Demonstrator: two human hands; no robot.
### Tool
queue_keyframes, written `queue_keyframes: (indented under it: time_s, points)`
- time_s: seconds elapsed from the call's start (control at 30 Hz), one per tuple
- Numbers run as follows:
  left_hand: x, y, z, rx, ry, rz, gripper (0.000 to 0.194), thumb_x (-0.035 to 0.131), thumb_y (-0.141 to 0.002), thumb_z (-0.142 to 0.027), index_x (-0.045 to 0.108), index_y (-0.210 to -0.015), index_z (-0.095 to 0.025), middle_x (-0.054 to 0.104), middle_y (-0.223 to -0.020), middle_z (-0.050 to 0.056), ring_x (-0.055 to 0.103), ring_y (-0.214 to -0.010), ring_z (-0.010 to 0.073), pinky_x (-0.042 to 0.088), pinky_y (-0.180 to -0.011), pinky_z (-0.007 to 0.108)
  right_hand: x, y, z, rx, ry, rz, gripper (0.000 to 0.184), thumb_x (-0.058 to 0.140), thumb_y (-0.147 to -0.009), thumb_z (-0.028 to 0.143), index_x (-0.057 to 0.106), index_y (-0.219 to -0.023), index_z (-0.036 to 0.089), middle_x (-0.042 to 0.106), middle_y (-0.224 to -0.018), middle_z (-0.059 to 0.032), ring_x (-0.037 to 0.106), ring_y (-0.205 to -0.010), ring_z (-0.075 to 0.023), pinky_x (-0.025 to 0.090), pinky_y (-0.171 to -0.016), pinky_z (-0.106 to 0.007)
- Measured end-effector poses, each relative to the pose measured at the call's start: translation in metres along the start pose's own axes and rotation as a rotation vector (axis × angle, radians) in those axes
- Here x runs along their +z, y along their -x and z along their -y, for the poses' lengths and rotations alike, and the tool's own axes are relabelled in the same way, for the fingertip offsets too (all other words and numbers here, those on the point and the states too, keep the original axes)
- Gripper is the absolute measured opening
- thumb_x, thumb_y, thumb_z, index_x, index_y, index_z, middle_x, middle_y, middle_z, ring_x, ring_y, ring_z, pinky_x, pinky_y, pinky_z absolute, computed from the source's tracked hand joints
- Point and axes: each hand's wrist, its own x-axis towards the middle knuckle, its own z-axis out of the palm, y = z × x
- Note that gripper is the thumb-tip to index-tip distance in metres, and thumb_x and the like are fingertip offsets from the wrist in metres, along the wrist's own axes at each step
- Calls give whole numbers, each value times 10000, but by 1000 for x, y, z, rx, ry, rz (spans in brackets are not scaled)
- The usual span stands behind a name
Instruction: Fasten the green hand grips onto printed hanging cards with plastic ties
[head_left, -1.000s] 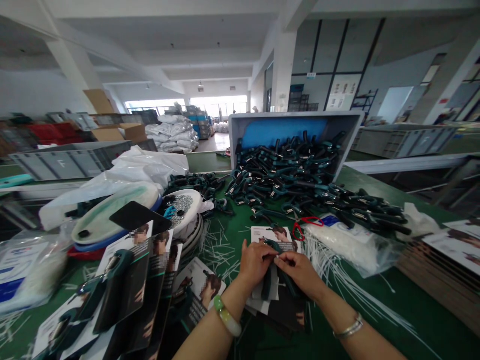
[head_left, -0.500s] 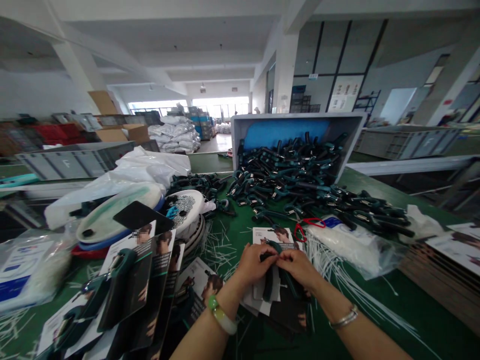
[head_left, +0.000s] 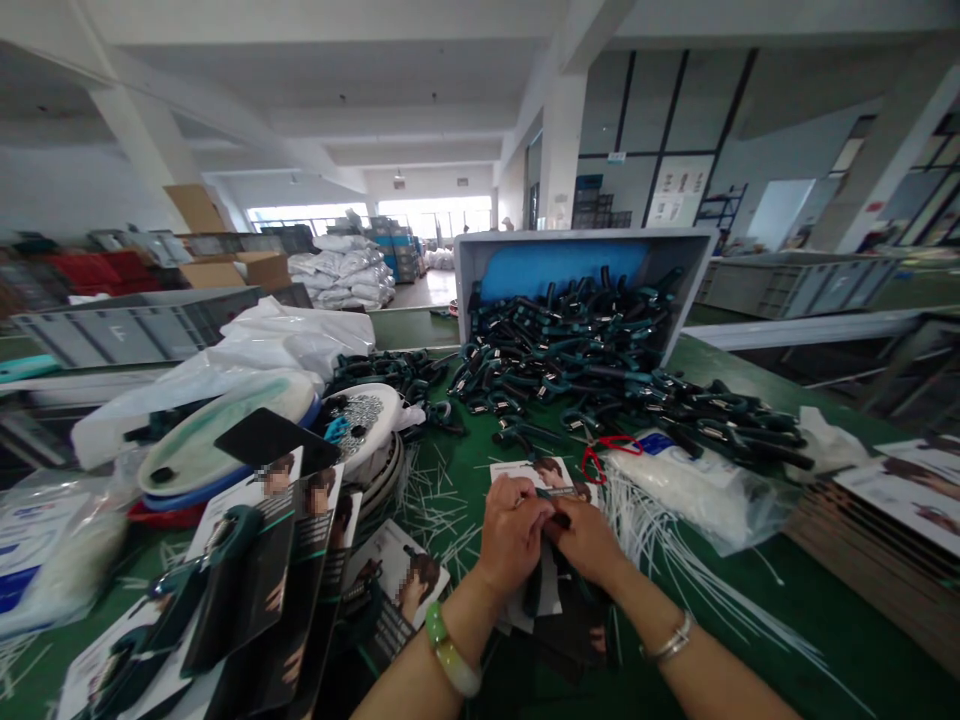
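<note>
My left hand (head_left: pixel 512 535) and my right hand (head_left: pixel 586 538) meet over a printed card (head_left: pixel 541 472) lying on the green table (head_left: pixel 787 590). Both are closed, fingers pinched together on a dark teal hand gripper (head_left: pixel 537 585) that rests on the card. The gripper's top is hidden by my fingers. A green bangle sits on my left wrist, a silver one on my right.
A tipped grey bin (head_left: pixel 577 262) spills a heap of teal hand grippers (head_left: pixel 600 370) behind. A bag of white ties (head_left: pixel 697 485) with red scissors (head_left: pixel 609 452) lies right. Carded grippers (head_left: pixel 247 570) pile up left, beside stacked plates (head_left: pixel 225 440). Card stacks (head_left: pixel 892 520) stand far right.
My hands have drawn closer together and shifted slightly left on the card; my left hand now overlaps my right. The view has tilted a little.
</note>
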Motion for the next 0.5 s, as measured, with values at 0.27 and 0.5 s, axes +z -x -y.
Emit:
queue_keyframes:
  time_s: [0.27,0.5]
  points:
    - [-11,13,3,-188,7,153,242,559,-761,-304,596,-975,-196,566,-996,74,500,-942,209,410,-836,356,-1,1,-11,-124,-117,-97,167,488,-816,251,646,-834,199,625,-835,-51,575,-814,-173,435,-737,-288]
    - [-4,25,-2,-528,-64,238,200,498,-794,-264,612,-959,-266,585,-1050,17,506,-980,196,385,-860,326,-7,28,7,-330,183,-5,199,439,-822,159,614,-730,185,576,-771,-53,520,-784,-182,407,-688,-300]
